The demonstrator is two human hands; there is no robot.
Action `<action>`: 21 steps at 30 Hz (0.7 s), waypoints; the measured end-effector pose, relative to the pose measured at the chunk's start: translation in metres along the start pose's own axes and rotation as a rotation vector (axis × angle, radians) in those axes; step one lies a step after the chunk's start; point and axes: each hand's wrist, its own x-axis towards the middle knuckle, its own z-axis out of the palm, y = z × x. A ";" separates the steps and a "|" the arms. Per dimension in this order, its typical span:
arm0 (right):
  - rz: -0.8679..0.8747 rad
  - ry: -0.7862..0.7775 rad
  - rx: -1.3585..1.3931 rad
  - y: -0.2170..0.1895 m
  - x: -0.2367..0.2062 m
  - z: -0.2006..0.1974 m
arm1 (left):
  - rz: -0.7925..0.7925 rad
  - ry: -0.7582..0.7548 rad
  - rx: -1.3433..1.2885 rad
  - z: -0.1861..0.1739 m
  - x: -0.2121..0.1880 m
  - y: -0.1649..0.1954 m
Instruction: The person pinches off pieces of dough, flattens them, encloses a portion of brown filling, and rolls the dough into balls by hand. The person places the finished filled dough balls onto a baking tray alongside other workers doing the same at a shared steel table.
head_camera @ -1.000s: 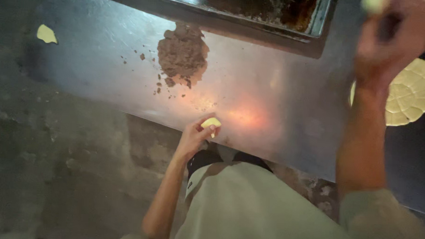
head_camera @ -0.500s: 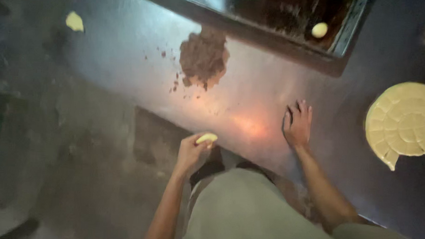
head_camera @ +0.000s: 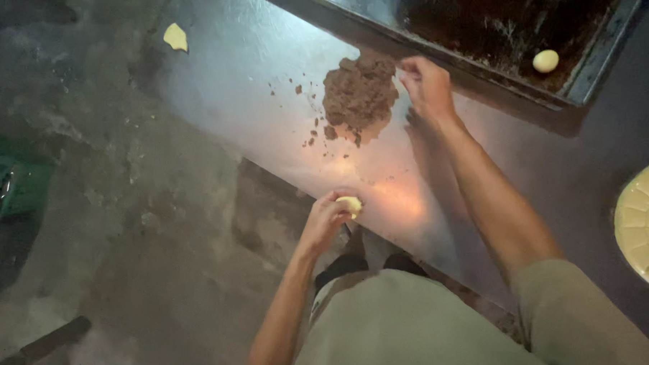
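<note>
My left hand [head_camera: 327, 220] is closed around a small pale yellow dough piece [head_camera: 352, 203] at the near edge of the shiny metal worktop [head_camera: 248, 93]. My right hand [head_camera: 427, 84] reaches forward, fingers pinched at the right side of a heap of brown crumbly filling [head_camera: 359, 96] on the worktop; whether it holds any filling is hidden. A dark metal tray [head_camera: 595, 55] lies behind the heap, with one pale dough ball [head_camera: 545, 61] inside it.
A round ridged pale disc [head_camera: 644, 221] lies at the right edge. A flat scrap of dough [head_camera: 175, 36] rests at the worktop's far left. Brown crumbs [head_camera: 313, 132] are scattered near the heap. The grey concrete floor [head_camera: 87, 196] and a green object [head_camera: 11, 186] lie left.
My right hand has moved from flat on the worktop at the right to the brown heap. Earlier it was raised high. My left hand keeps the dough piece at the edge.
</note>
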 end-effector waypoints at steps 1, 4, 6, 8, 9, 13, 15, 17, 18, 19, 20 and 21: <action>-0.010 0.015 0.013 0.000 0.013 0.010 | 0.000 0.004 -0.105 -0.007 0.004 0.002; 0.110 -0.204 -0.133 0.007 0.037 0.033 | -0.022 0.044 -0.201 -0.029 0.020 0.006; 0.026 -0.124 -0.161 0.014 0.041 0.041 | -0.054 0.087 -0.149 -0.041 0.029 0.008; 0.028 -0.052 -0.152 0.021 0.042 0.043 | -0.094 0.141 -0.054 -0.051 0.039 0.010; 0.080 -0.016 -0.129 0.024 0.040 0.042 | -0.071 0.150 0.027 -0.056 0.044 0.011; 0.314 -0.007 0.020 0.027 0.031 0.035 | -0.045 0.135 0.233 -0.065 0.063 0.008; 0.101 -0.025 -0.065 0.026 0.027 0.036 | -0.044 0.163 0.262 -0.068 0.073 0.005; -0.032 -0.042 -0.117 0.027 0.025 0.040 | -0.073 0.224 0.273 -0.068 0.080 0.000; -0.069 -0.041 -0.128 0.029 0.025 0.043 | 0.013 0.231 0.309 -0.067 0.082 -0.001; -0.103 -0.040 -0.140 0.033 0.026 0.045 | 0.096 0.235 0.343 -0.066 0.084 -0.002; 0.021 -0.021 -0.118 0.036 0.027 0.047 | 0.179 0.237 0.374 -0.064 0.085 -0.001; 0.141 -0.002 -0.094 0.041 0.030 0.048 | 0.079 0.228 0.297 -0.062 0.086 0.001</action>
